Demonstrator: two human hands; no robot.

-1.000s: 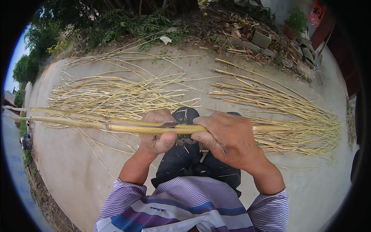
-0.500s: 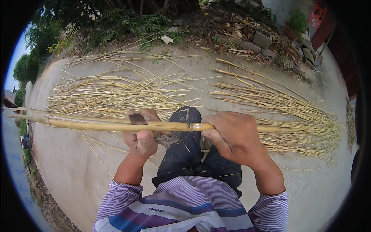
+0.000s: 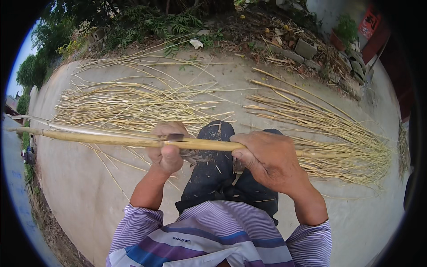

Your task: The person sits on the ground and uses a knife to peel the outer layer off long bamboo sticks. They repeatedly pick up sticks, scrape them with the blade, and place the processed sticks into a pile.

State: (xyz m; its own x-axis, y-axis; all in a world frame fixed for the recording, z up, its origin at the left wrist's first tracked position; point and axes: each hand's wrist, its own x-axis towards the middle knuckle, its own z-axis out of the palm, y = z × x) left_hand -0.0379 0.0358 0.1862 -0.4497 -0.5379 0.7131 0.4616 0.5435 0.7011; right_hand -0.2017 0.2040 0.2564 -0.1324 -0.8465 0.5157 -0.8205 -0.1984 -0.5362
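Observation:
A long yellowish cane stalk [image 3: 207, 144] lies crosswise in front of me, its left part split into two strips [image 3: 89, 137] lying one above the other. My left hand [image 3: 167, 151] is closed around a knife [image 3: 173, 137] with a short dark blade, which sits at the split. The thumb presses up under the stalk, and greyish material [image 3: 191, 156] shows below the fingers. My right hand [image 3: 271, 160] grips the unsplit part, thumb along its near side. Beyond that hand, the stalk runs on to the right.
Many thin split strips [image 3: 120, 104] lie spread on the concrete ground at left. Another bundle of stalks [image 3: 329, 133] fans out at right. My knees [image 3: 207, 164] are below the stalk. Rubble and bricks [image 3: 304, 50], leaves and shrubs line the far edge.
The stalk has shifted left past the knife, and its two strips stand further apart. The pale joint beside my right hand no longer shows there. Both hands keep their hold.

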